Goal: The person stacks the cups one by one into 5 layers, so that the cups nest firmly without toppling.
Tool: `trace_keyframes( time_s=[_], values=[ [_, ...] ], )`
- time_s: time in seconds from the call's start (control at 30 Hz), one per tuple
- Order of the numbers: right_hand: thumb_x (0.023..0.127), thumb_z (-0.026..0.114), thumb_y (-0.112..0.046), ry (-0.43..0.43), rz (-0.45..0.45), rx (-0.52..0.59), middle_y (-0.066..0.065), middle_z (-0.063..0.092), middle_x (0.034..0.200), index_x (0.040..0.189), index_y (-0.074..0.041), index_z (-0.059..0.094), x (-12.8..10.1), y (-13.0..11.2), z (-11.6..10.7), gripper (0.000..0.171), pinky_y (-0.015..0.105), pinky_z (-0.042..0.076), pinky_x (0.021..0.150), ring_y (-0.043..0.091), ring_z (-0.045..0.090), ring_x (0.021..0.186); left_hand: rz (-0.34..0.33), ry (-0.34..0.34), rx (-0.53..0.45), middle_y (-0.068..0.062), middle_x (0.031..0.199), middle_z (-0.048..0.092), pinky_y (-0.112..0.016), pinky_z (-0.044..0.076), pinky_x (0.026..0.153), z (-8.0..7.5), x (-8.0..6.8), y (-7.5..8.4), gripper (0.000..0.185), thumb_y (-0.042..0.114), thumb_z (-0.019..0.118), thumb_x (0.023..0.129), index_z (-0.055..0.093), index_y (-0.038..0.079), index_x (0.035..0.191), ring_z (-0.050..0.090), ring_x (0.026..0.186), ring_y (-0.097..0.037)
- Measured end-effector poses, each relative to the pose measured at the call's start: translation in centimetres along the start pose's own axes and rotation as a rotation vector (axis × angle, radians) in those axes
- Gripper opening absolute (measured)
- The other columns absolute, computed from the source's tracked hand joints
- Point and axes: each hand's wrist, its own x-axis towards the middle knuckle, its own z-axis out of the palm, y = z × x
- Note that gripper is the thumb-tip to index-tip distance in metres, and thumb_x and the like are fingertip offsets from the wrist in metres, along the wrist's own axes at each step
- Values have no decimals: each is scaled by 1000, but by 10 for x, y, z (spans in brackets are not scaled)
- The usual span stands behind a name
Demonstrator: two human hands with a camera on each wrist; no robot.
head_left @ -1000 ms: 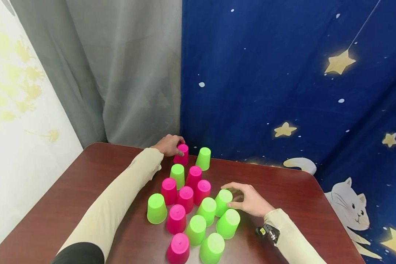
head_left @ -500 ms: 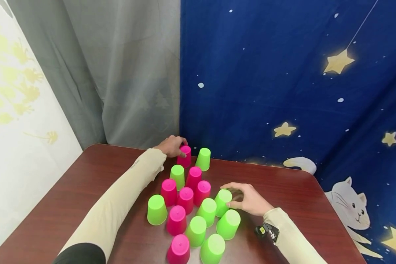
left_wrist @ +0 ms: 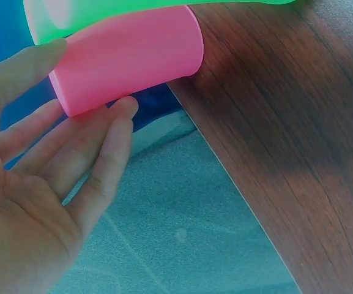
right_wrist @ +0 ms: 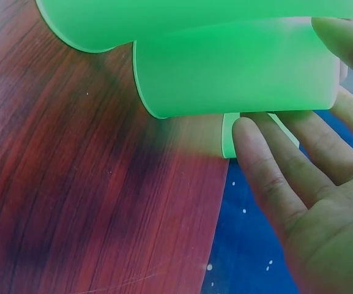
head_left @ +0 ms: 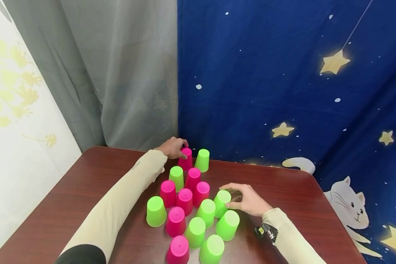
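Several pink and green plastic cups stand upside down in a cluster on a dark wooden table (head_left: 69, 198). My left hand (head_left: 184, 149) reaches to the far edge and grips the farthest pink cup (head_left: 186, 161), thumb and fingers on opposite sides. The left wrist view shows that pink cup (left_wrist: 127, 58) between the thumb and fingers of the left hand (left_wrist: 90, 78). My right hand (head_left: 227, 197) holds a green cup (head_left: 222, 203) on the cluster's right side. In the right wrist view the right hand (right_wrist: 286, 79) clasps this green cup (right_wrist: 237, 73).
A green cup (head_left: 202, 160) stands just right of the held pink one. Another green cup (head_left: 227, 224) sits close in front of the right hand. A grey curtain (head_left: 118, 73) and a blue starry cloth (head_left: 283, 91) hang right behind the table.
The left hand has slid the far pink cup a little to the right, closer to the neighbouring green cup. The right hand stays on its green cup.
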Motion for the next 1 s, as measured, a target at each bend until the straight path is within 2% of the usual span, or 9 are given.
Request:
trace_keyframes(
  time_s=[0.33, 0.53, 0.77, 1.0],
  values=[
    [84, 79, -12, -7, -20, -17, 11, 72, 117, 130, -1, 62, 6, -1, 2, 50, 29, 61, 83, 21, 72, 100, -20, 6, -44, -15, 117, 68, -38, 56, 94, -2, -7, -5, 52, 25, 77, 88, 58, 7, 133, 63, 103, -26],
    [85, 80, -15, -4, -27, -27, 10, 72, 116, 130, -5, 63, 6, 0, 0, 49, 35, 62, 83, 20, 71, 101, 6, 16, -74, -17, 124, 68, -40, 56, 95, -11, -22, -6, 48, 21, 75, 90, 58, 6, 133, 63, 110, -29],
    [85, 80, -18, 14, -10, -41, 8, 72, 114, 130, -10, 63, 7, -1, -7, 49, 35, 61, 84, 21, 70, 102, 72, 62, -138, -15, 126, 67, -40, 57, 95, -19, -60, -4, 47, 20, 73, 91, 59, 6, 134, 65, 110, -28],
    [85, 80, -16, 30, -10, -43, 9, 72, 114, 129, -11, 63, 14, -3, -11, 47, 40, 61, 85, 23, 70, 102, 161, 148, -241, -16, 128, 67, -43, 58, 95, -8, -116, -17, 45, 18, 75, 90, 60, 5, 131, 72, 107, -29]
  ],
)
